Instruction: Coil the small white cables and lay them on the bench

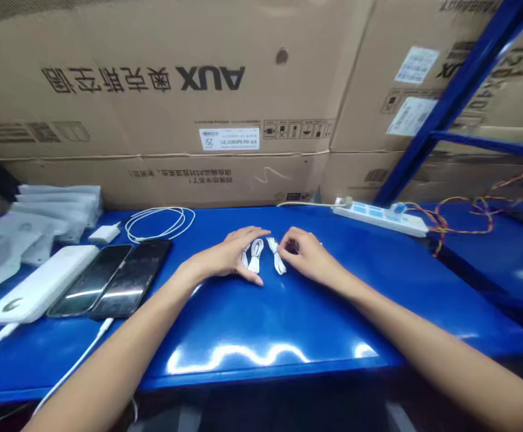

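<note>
Two bundled white cables (256, 255) lie side by side on the blue tabletop (225, 318), the left one partly covered. My left hand (234, 255) curves around them, thumb and fingers apart. To their right is another white cable bundle (276, 255), slightly tilted, with a dark band around its middle. The thumb and index finger of my right hand (304, 252) are pinched together at that bundle's right side.
On the left are two dark phones (128, 279), a white power bank (40, 285), a charger plug (104, 234), a coiled white cable (160, 223) and several clear pouches (58, 216). A power strip (380, 217) lies back right. Large cardboard boxes (153, 126) stand behind.
</note>
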Motion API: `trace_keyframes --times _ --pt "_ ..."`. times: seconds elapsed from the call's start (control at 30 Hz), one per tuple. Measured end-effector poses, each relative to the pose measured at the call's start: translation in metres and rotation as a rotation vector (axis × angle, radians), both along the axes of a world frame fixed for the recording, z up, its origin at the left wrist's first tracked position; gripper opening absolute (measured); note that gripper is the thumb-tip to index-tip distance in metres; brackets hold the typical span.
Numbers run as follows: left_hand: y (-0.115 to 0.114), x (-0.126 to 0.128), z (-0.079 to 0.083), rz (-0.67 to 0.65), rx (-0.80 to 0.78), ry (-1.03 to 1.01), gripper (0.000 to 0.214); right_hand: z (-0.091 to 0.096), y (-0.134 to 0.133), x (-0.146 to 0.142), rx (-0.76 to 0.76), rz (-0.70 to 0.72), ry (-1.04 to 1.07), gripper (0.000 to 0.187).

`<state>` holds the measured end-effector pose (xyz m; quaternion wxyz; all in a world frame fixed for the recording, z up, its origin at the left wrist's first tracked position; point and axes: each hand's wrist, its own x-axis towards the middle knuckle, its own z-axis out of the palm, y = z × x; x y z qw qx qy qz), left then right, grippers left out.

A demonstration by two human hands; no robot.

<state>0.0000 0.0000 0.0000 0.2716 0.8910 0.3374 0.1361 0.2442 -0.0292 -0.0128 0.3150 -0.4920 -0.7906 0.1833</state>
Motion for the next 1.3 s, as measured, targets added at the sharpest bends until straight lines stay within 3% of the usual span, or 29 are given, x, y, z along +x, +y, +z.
trace_keyframes --times 0.23,0.43,0.77,0.97,1.1,1.3 --pt "-0.002 0.014 -0.019 0.064 0.077 -0.127 0.086 -0.007 -0.002 -0.007 -0.026 -0.029 0.06 0.01" --pt "-0.01 0.021 -0.021 0.097 0.127 -0.094 0.091 -0.004 -0.002 -0.006 -0.035 -0.008 0.089 0.008" --pt "-0.016 0.027 -0.019 0.073 0.19 -0.084 0.069 -0.001 -0.002 -0.003 -0.053 0.021 0.081 0.013" --pt "-0.02 0.028 -0.02 0.136 0.176 -0.083 0.086 -0.001 -0.002 -0.002 -0.057 0.051 0.124 0.015" --pt "-0.023 0.029 -0.018 0.136 0.168 -0.075 0.085 -0.001 -0.001 -0.001 -0.057 0.081 0.118 0.015" --pt "-0.023 0.029 -0.02 0.13 0.207 -0.089 0.087 0.018 0.006 0.02 -0.013 0.024 -0.04 0.023"
